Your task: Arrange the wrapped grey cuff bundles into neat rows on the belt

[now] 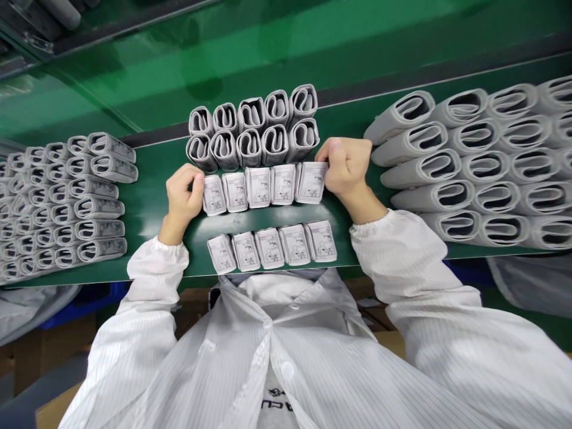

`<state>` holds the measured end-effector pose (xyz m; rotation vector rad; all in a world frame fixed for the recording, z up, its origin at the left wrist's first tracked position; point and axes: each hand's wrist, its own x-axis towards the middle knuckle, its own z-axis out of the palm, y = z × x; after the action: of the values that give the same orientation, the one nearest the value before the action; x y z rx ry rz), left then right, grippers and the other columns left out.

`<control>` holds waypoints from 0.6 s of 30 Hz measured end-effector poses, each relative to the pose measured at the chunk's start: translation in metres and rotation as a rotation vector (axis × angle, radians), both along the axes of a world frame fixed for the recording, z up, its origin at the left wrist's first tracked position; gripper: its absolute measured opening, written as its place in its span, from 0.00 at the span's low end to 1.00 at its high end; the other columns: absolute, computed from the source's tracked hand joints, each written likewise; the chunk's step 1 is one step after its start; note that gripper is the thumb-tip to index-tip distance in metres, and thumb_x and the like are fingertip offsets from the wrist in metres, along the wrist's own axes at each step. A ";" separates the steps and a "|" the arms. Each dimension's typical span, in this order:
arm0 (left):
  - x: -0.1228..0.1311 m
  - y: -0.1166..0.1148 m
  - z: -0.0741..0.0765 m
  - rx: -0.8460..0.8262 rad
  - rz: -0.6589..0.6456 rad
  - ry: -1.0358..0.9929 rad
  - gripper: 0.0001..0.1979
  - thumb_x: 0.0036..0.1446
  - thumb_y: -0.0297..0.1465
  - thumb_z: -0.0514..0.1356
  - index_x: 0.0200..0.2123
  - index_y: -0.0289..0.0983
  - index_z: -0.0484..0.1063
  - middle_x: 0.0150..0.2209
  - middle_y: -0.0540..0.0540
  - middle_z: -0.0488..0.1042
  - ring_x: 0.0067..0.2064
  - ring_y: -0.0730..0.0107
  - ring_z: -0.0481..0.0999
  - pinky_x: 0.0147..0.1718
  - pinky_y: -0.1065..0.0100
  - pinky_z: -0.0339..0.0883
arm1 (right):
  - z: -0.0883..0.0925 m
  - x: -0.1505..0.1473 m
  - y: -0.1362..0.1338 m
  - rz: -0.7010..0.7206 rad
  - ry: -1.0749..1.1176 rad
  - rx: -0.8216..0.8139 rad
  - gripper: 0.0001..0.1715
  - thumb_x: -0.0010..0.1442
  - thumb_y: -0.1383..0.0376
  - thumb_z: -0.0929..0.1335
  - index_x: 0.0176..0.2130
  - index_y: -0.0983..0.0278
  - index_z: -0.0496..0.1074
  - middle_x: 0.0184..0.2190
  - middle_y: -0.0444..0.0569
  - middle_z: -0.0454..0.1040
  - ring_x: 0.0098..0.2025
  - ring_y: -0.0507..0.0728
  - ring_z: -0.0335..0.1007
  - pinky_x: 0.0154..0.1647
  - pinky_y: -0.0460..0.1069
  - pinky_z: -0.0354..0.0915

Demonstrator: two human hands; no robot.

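At the belt's middle, fingers first: left hand (181, 199) is curled, fingertips against the outer end of the leftmost folded cuff (214, 195). Right hand (342, 170) is curled too, fingers hooked over the outer edge of the rightmost folded cuff (311, 182). Neither hand is spread. Can't tell from this view whether either is really pinching or only pressing.

Between the hands: front row of five folded cuffs (259, 187), printed line-drawing labels facing up. Each cuff's long axis runs fore-aft, toward the chest. The row itself runs left-right, rising slightly to the right. Cuffs sit side by side with small gaps or none. Hands bracket the row, one at each end, so each end cuff is nearest its own hand and the middle one sits about midway.

Nearer the body: second row of five labelled cuffs (272, 245), same lie, neither hand on it. Just beyond the hands: two rows of rolled cuffs (252, 134), open ends up, close to the right hand's knuckles. Out left, a block of rolled cuffs (93, 205); out right, a bigger block (469, 161). All on a green belt (149, 208). White striped smock sleeve (154, 280) at the left wrist, its twin at the right.
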<state>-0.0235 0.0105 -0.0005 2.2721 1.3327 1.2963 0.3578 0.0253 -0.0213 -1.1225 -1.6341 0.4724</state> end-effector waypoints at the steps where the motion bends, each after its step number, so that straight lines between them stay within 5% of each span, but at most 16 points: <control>1: -0.002 0.001 -0.003 -0.004 0.013 0.006 0.28 0.83 0.52 0.53 0.32 0.42 0.71 0.30 0.48 0.74 0.33 0.64 0.76 0.38 0.58 0.69 | -0.002 0.001 0.001 -0.016 -0.025 0.005 0.47 0.83 0.32 0.53 0.22 0.53 0.63 0.20 0.47 0.68 0.22 0.58 0.64 0.29 0.60 0.59; 7: -0.031 -0.006 -0.006 0.125 -0.061 0.047 0.23 0.76 0.58 0.61 0.42 0.46 0.76 0.46 0.45 0.82 0.53 0.53 0.83 0.57 0.46 0.74 | -0.007 0.016 -0.012 -0.140 -0.221 0.116 0.46 0.76 0.25 0.53 0.26 0.52 0.67 0.26 0.54 0.74 0.33 0.67 0.78 0.39 0.65 0.74; 12: -0.050 -0.083 0.010 0.073 0.091 0.133 0.27 0.76 0.60 0.59 0.61 0.46 0.77 0.60 0.38 0.83 0.61 0.47 0.84 0.61 0.40 0.76 | 0.007 0.026 -0.071 0.025 -0.109 0.110 0.28 0.81 0.43 0.65 0.35 0.55 0.76 0.35 0.53 0.82 0.35 0.64 0.80 0.36 0.61 0.75; 15: -0.048 -0.140 0.009 -0.210 -0.085 0.122 0.46 0.71 0.70 0.57 0.74 0.43 0.71 0.59 0.34 0.85 0.57 0.44 0.86 0.56 0.43 0.80 | 0.009 0.028 -0.112 0.219 -0.073 -0.038 0.13 0.80 0.53 0.70 0.46 0.56 0.81 0.43 0.52 0.85 0.28 0.58 0.74 0.29 0.56 0.71; 18: -0.038 -0.171 0.008 -0.416 -0.124 0.252 0.64 0.56 0.72 0.71 0.82 0.41 0.61 0.66 0.29 0.82 0.65 0.34 0.83 0.64 0.37 0.77 | 0.007 0.027 -0.137 0.309 -0.123 -0.156 0.08 0.78 0.57 0.72 0.47 0.57 0.81 0.43 0.53 0.86 0.34 0.61 0.80 0.36 0.57 0.76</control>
<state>-0.0613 -0.1605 0.0072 2.2222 1.3580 0.6340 0.3849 -0.1113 -0.0146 -1.0318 -1.9165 0.7534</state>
